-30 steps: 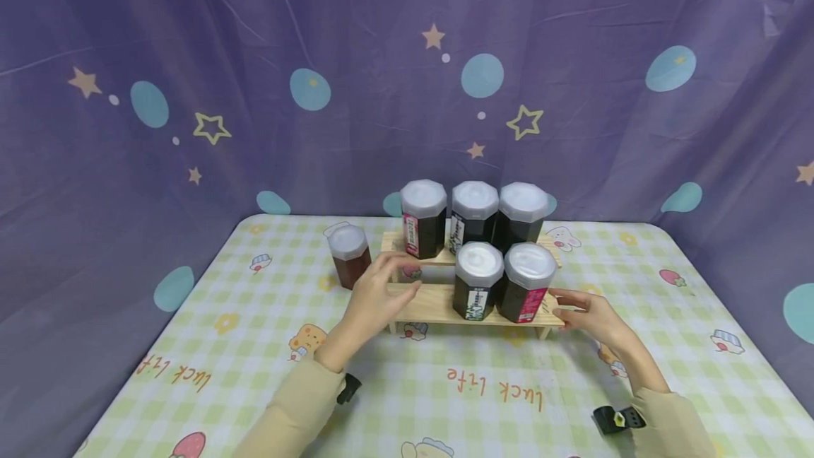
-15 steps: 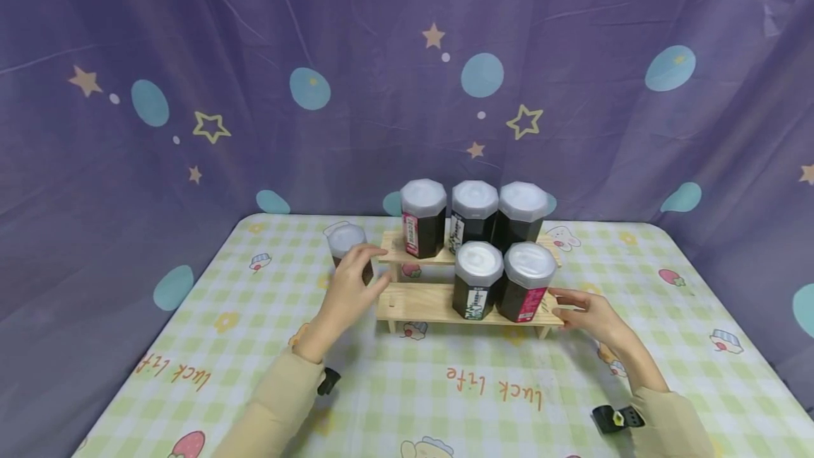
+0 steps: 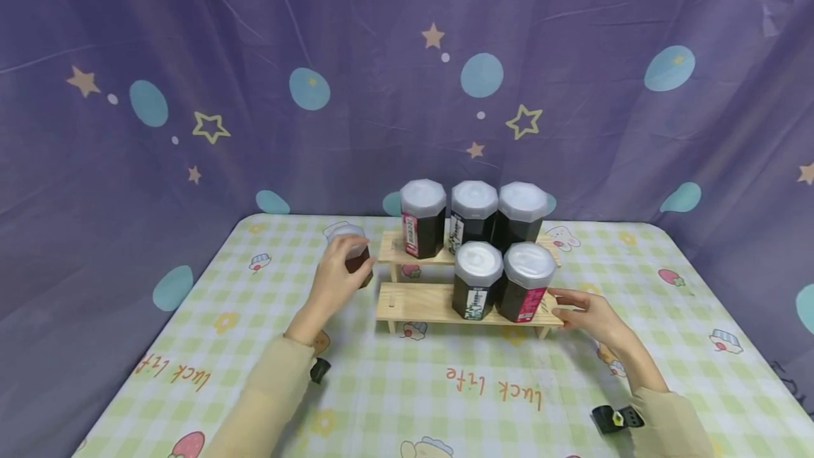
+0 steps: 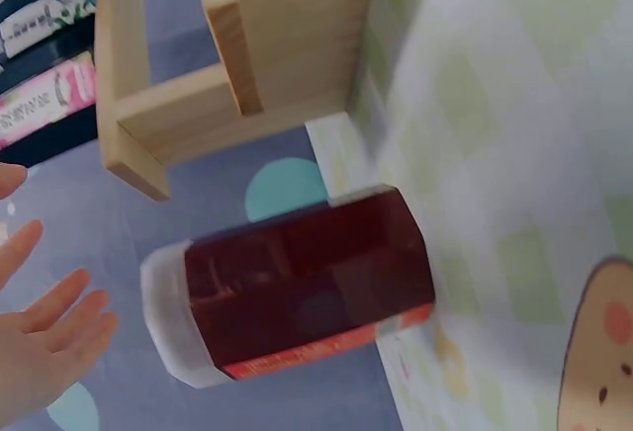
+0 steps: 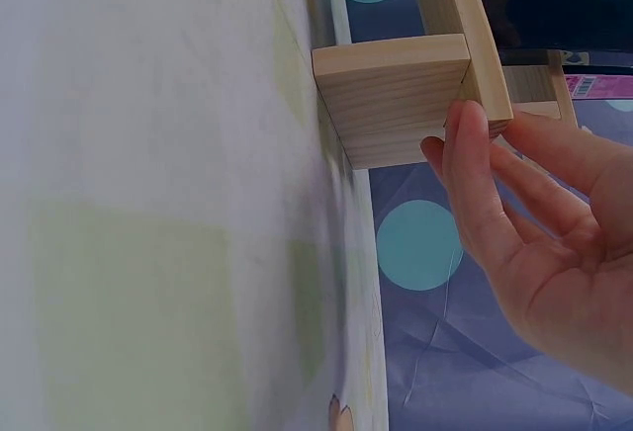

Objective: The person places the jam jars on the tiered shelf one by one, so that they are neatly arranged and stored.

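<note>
A dark red jar with a translucent white lid stands on the table left of a two-step wooden rack. My left hand is at this jar and partly covers it in the head view. In the left wrist view, its spread fingers are beside the lid, with a gap between. At the rack's right end, my right hand pinches the edge of the lower board between thumb and fingers, close to a wooden leg.
Three dark jars with pale lids line the upper step. Two more, a green-labelled jar and a pink-labelled jar, stand on the right of the lower step. A purple curtain hangs behind the checked tablecloth.
My left hand has moved left, away from the rack's left end, to the dark red jar. The right hand stays at the rack's right end, and the jars have not moved.
</note>
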The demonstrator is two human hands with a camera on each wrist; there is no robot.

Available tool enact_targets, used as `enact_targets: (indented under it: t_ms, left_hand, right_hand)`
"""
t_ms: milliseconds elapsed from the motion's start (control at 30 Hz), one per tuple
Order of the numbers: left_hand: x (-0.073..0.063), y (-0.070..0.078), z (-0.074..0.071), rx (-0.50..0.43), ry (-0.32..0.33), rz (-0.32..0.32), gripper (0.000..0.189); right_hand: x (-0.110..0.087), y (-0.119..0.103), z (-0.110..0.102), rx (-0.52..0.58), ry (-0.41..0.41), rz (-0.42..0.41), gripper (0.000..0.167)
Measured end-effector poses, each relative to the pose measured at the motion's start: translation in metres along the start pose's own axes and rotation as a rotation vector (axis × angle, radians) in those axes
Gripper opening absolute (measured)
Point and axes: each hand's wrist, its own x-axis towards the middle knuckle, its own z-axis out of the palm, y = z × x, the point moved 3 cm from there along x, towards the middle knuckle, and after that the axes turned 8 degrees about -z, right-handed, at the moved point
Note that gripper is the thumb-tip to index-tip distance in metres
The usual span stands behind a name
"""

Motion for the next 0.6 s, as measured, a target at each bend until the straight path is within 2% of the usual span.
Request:
enact_targets:
  t_ms: [333, 600]
  left_hand:
    - [0.012, -0.022, -0.002, 0.031, 0.005, -0.058, 0.031]
    - [0.014, -0.036, 0.0, 0.043, 0.027, -0.08, 0.038]
  right_hand:
    - [0.0, 0.0, 0.0, 0.002, 0.002, 0.0, 0.05]
    - [0.0, 0.0, 0.0, 0.004, 0.004, 0.012, 0.051]
